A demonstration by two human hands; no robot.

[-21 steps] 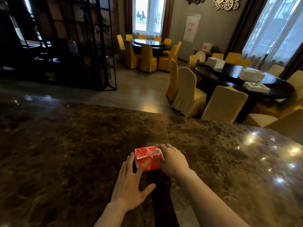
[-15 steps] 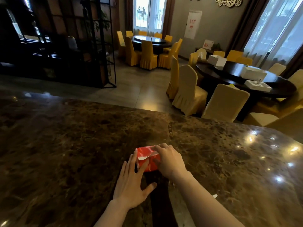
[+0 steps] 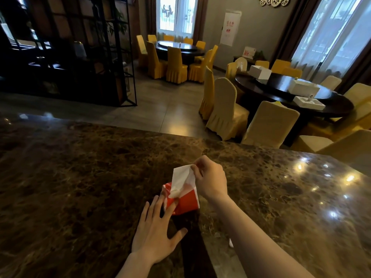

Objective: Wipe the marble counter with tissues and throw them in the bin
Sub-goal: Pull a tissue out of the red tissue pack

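A red tissue pack [image 3: 185, 203] lies on the brown marble counter [image 3: 80, 177] in front of me. My right hand [image 3: 210, 177] pinches a white tissue [image 3: 181, 177] and holds it up, half out of the pack's top. My left hand [image 3: 156, 231] lies flat on the counter with fingers spread, its fingertips pressing on the near left side of the pack. No bin is in view.
Past the counter's far edge is a dining room. A round dark table [image 3: 291, 93] with white boxes and covered chairs [image 3: 226, 109] stands at the right. A black metal shelf [image 3: 84, 51] stands at the left. A small white scrap [image 3: 230, 242] lies by my right forearm.
My right hand has risen from the top of the pack and drawn a white tissue up out of it. My left hand has stayed pressed against the pack.
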